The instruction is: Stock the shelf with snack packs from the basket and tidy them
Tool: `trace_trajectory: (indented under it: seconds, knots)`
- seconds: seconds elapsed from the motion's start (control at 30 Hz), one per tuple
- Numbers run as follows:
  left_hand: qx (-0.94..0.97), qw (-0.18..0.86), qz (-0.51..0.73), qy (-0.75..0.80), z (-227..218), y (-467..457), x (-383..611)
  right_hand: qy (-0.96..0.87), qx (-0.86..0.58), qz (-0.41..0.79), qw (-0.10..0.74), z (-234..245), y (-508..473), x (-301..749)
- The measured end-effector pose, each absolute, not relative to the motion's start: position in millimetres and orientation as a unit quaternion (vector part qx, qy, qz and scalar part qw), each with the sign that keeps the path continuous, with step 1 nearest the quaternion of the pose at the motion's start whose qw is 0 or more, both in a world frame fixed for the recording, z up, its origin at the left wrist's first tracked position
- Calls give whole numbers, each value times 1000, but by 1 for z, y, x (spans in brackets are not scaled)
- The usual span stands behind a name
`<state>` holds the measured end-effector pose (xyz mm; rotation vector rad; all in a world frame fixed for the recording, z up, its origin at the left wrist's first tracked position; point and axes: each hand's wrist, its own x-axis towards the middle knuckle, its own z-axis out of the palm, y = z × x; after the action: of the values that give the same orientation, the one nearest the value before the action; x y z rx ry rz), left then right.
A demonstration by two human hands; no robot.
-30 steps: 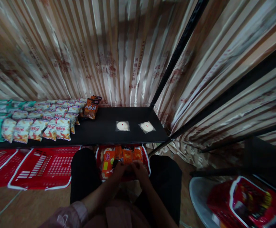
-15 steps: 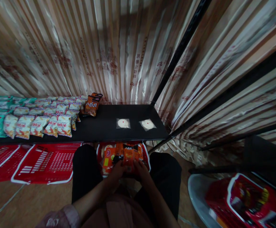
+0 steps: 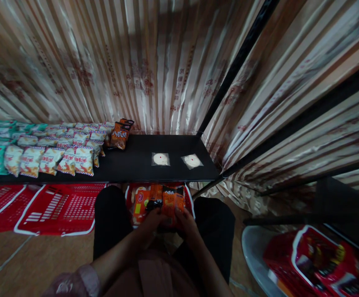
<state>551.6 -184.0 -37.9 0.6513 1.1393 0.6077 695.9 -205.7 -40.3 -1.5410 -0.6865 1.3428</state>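
Between my knees, a red basket (image 3: 129,210) with a white rim holds several orange snack packets. My left hand (image 3: 153,219) and my right hand (image 3: 186,222) grip an orange snack bag (image 3: 170,203) from its two sides, over the basket. The right thumb lies on the bag's front; the other fingers are mostly hidden below. Just left of the held bag lies an orange packet with a yellow patch (image 3: 140,204). On the black shelf (image 3: 142,175) ahead, two flat round white items in clear wrappers (image 3: 160,159) lie apart from each other.
Rows of white and green snack bags (image 3: 52,159) fill the shelf's left part, beside brown snack bags (image 3: 120,135). Red baskets (image 3: 71,206) stand under the shelf at left. A black post (image 3: 228,74) rises at right. A grey tub (image 3: 250,251) and another red basket (image 3: 278,251) stand lower right.
Both hands stay on the orange snack bag, with only a slight shift. The whole view has moved a little; the things on the shelf lie as before.
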Motion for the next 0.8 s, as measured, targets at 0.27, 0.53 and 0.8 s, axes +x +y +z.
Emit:
trace_trajectory:
  seconds: [0.27,0.53,0.8]
  knots:
    - [361,648,347,574,1,-181,558,-271,-601,600,452,-25,-206,688]
    - [380,547,358,654,13,-178,562,-360,-610,549,443,-9,-203,680]
    - [374,513,372,677,6,-178,558,-350,-624,541,443,-18,-197,674]
